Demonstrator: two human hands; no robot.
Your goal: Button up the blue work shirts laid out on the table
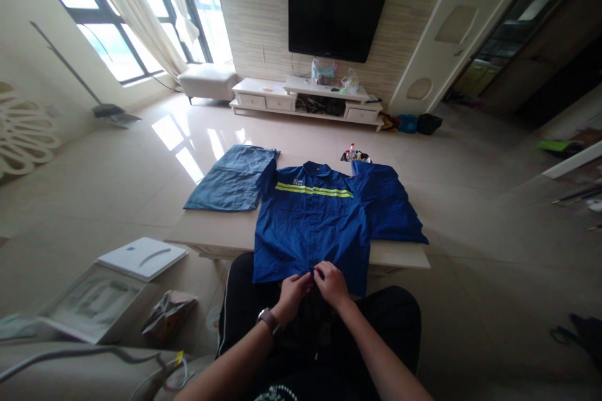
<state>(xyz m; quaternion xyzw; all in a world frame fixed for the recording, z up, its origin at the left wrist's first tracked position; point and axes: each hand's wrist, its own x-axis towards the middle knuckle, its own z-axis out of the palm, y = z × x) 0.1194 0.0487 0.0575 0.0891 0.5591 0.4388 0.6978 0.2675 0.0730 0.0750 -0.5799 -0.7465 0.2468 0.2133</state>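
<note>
A dark blue work shirt (308, 225) with yellow-green stripes across the chest lies face up, collar away from me. Its lower part hangs over the near edge of the low table (397, 255) onto my lap. Both my hands meet at the middle of the hem: my left hand (295, 291), wearing a watch on the wrist, and my right hand (332, 285) pinch the front edge there. Fine detail between the fingertips is too small to make out. Folded lighter blue cloth (230, 178) lies left of the shirt, and more dark blue cloth (392, 207) lies to the right.
Beyond the table's far side a bottle with a red cap (352, 151) shows among other items. A white box (143, 258) and a crumpled bag (170, 314) are at my left. A TV cabinet (263, 97) and a padded stool (207, 81) stand along the far wall.
</note>
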